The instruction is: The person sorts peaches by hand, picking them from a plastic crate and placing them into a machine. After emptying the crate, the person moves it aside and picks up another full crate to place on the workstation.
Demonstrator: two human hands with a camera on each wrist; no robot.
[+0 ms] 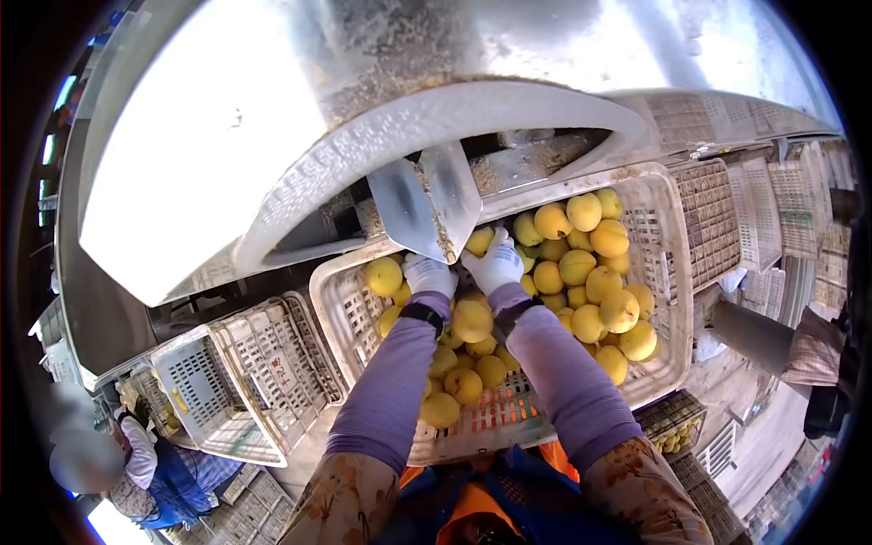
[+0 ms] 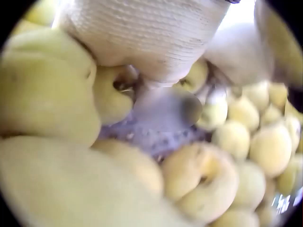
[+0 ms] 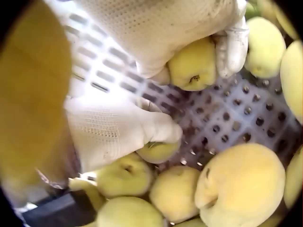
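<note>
Yellow peaches (image 1: 581, 267) fill much of a white plastic crate (image 1: 666, 272), heaped mostly at the right. Both hands wear white knit gloves and reach into its far side. My right hand (image 1: 495, 263) grips a yellow peach (image 3: 193, 66) between thumb and fingers, above the slotted crate floor (image 3: 227, 118). To its left, my left hand (image 1: 430, 274) curls its fingers over another peach (image 3: 158, 151); the palm side is hidden. In the left wrist view, the left glove (image 2: 147, 38) is at the top with peaches close below.
A metal chute (image 1: 427, 200) juts over the crate's far rim, its tip right by the hands. Behind it rises a large metal machine (image 1: 509, 54). Stacked crates stand at left (image 1: 263, 372) and right (image 1: 704, 218). Another person (image 1: 145, 454) is at the lower left.
</note>
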